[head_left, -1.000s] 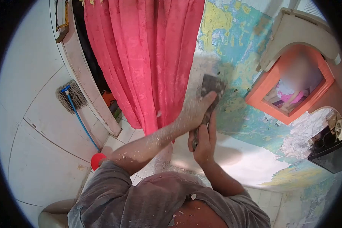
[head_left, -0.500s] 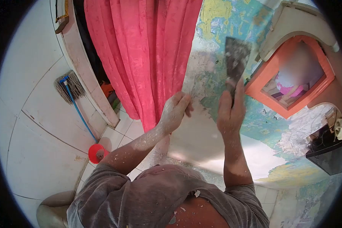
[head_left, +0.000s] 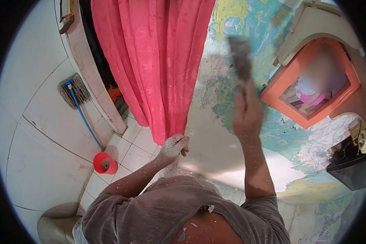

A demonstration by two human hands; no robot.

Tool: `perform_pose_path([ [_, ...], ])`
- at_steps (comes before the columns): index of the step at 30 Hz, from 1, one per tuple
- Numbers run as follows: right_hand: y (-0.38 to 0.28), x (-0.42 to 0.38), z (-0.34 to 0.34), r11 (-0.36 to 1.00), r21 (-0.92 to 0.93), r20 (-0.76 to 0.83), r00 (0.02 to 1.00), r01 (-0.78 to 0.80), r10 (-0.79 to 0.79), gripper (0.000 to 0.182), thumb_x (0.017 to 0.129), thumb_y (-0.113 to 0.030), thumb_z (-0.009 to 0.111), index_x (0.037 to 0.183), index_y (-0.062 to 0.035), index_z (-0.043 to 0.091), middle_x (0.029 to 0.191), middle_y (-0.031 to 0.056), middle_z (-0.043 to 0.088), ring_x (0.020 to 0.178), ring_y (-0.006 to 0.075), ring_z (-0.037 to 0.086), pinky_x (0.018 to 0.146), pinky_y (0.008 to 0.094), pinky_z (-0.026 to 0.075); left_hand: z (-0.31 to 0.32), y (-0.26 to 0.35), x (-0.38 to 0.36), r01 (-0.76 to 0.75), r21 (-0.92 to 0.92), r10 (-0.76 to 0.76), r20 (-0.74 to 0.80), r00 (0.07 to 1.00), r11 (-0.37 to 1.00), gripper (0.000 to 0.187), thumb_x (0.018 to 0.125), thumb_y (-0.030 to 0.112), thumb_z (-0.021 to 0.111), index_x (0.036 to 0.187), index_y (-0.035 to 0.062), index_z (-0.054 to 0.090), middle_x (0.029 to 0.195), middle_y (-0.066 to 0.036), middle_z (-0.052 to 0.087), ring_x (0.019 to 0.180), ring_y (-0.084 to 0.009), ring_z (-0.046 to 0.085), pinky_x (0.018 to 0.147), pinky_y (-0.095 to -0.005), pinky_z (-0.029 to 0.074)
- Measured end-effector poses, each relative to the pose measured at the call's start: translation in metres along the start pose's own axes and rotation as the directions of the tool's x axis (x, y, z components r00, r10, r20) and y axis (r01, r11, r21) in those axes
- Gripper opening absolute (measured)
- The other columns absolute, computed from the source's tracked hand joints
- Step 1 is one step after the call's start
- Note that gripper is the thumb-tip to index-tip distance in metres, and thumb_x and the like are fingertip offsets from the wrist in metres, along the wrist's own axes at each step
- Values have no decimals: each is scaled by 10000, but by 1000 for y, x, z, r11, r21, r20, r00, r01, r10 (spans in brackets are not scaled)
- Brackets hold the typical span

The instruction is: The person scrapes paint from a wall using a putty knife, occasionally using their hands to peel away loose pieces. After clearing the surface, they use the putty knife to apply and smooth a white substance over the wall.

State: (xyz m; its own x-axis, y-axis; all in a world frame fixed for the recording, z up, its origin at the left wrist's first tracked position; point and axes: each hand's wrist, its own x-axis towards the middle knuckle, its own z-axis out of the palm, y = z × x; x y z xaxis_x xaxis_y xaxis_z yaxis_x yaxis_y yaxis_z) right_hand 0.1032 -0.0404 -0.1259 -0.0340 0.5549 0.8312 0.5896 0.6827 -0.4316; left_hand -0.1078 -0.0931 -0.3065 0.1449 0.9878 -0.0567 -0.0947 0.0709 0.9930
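Note:
My right hand (head_left: pixel 247 118) is closed around the handle of a scraper (head_left: pixel 240 57), its wide blade pointing up and blurred by motion. Behind the blade is a wall (head_left: pixel 215 83) with patches of peeling blue, green and yellow paint over pale plaster. My left hand (head_left: pixel 174 149), dusted with white flakes, is lower down with its fingers curled in and nothing showing in them. It overlaps the bottom of a pink curtain (head_left: pixel 150 61) in this view.
An orange picture frame (head_left: pixel 288 110) is on the right, above a dark box-shaped device (head_left: pixel 349 171). To the left are a mop (head_left: pixel 75 93) with a blue handle and a red bucket (head_left: pixel 103 164) on the tiled floor (head_left: pixel 128 156). Paint flakes dot my grey shirt (head_left: pixel 150 215).
My left hand has dropped down and left, toward the curtain's lower end. The scraper has swung left in my right hand, its blade now more edge-on.

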Motion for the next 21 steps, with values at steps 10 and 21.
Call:
perform_pose_path([
  [10, -13, 19, 16, 985, 174, -57, 998, -21, 32, 501, 980, -91, 525, 1443, 62, 412, 1247, 278, 617, 1129, 335, 652, 929, 361, 496, -19, -31, -18, 148, 63, -147, -25, 989, 987, 314, 1025, 357, 505, 902, 79, 584, 724, -28, 645, 577, -98, 594, 500, -229, 406],
  [21, -7, -6, 18, 995, 46, 72, 993, 87, -91, 498, 948, -93, 575, 1438, -67, 489, 1195, 218, 654, 1006, 363, 670, 875, 391, 532, -44, -43, -41, 278, 53, -273, -90, 958, 959, 333, 1005, 381, 532, 888, 76, 600, 717, -35, 641, 590, -108, 594, 512, -255, 400],
])
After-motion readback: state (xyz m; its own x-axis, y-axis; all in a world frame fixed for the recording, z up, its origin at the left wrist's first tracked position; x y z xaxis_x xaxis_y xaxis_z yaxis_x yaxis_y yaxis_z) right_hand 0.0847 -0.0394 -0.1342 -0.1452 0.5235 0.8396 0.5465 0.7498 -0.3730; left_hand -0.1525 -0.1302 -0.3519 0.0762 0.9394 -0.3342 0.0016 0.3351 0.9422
